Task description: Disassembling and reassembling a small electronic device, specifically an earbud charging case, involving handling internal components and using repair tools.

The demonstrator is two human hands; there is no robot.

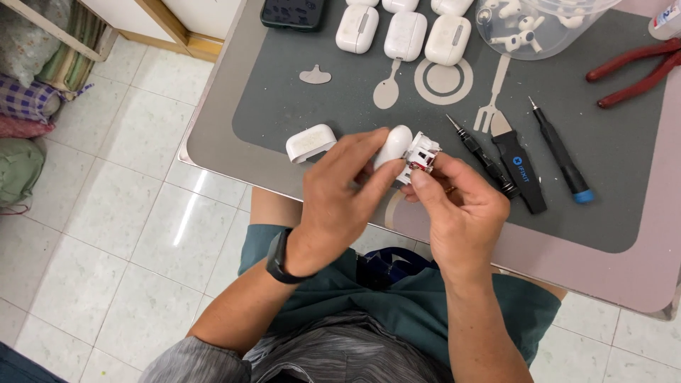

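Both hands work above the table's near edge: your left hand point(340, 188) grips the smooth white plastic earbud-case shell point(392, 146), your right hand point(461, 206) pinches its white inner frame point(421, 156) at 3 o'clock. Ease them apart gently, keeping it straight.

white label with blue and red print point(667, 15) on container at top right edge

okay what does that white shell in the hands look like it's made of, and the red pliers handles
White shell: looks like glossy hard plastic, smooth with a soft sheen. Red pliers handles: probably a rubber or vinyl coating over metal, judging by the even, dull red surface; the picture can't settle it.
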